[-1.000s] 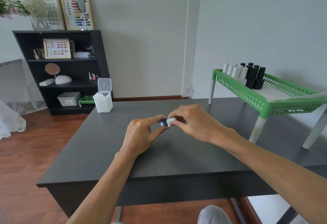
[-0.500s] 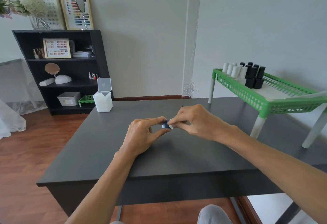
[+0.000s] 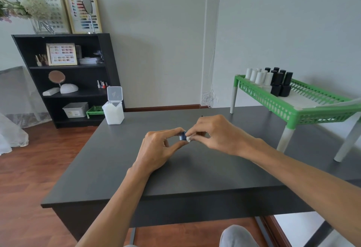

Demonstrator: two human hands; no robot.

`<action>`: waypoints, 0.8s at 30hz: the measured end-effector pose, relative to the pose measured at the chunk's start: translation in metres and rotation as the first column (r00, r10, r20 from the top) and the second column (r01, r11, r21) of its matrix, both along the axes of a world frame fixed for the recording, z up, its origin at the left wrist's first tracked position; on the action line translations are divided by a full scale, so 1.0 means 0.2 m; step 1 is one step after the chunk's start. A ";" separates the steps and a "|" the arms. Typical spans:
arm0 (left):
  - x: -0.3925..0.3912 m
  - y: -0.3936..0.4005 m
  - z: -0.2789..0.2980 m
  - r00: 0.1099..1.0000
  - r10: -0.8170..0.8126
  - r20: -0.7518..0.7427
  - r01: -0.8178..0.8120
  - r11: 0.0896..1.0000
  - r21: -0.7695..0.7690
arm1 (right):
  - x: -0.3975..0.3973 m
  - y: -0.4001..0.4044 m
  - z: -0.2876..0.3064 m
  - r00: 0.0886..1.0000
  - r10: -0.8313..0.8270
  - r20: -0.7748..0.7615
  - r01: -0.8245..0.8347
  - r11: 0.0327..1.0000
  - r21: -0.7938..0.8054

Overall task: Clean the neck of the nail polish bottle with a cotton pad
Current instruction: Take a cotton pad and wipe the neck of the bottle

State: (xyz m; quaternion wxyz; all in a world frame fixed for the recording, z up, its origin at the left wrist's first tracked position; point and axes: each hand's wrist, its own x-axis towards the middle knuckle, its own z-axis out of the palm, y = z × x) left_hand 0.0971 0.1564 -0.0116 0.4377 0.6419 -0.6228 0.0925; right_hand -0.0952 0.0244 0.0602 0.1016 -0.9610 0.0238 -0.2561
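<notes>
Mid-frame over the dark table (image 3: pixel 195 172), the left hand (image 3: pixel 158 149) pinches the little blue bottle (image 3: pixel 182 135), and the right hand (image 3: pixel 216 135) pinches the white cotton pad (image 3: pixel 188 139) against it. I'd twist the bottle slowly, with light pressure. It looks tipped sideways, neck toward the right, though it's mostly hidden.
</notes>
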 end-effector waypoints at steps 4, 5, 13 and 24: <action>0.00 0.00 0.00 0.998 0.055 -0.031 -0.057 0.997 -0.057 | 0.03 0.03 -0.06 0.980 -0.164 0.114 0.126 0.950 0.284; 0.00 0.00 0.00 0.998 0.054 -0.038 -0.056 0.996 -0.063 | 0.04 0.04 -0.06 0.971 -0.207 0.123 0.154 0.927 0.341; -0.01 0.01 0.02 0.992 0.017 -0.125 -0.031 0.994 -0.107 | 0.06 0.05 0.01 0.971 -0.233 0.048 0.191 0.883 0.429; 0.00 0.01 0.03 0.988 0.019 -0.151 -0.033 0.996 -0.088 | 0.07 0.01 0.04 0.991 -0.132 0.036 0.117 0.953 0.281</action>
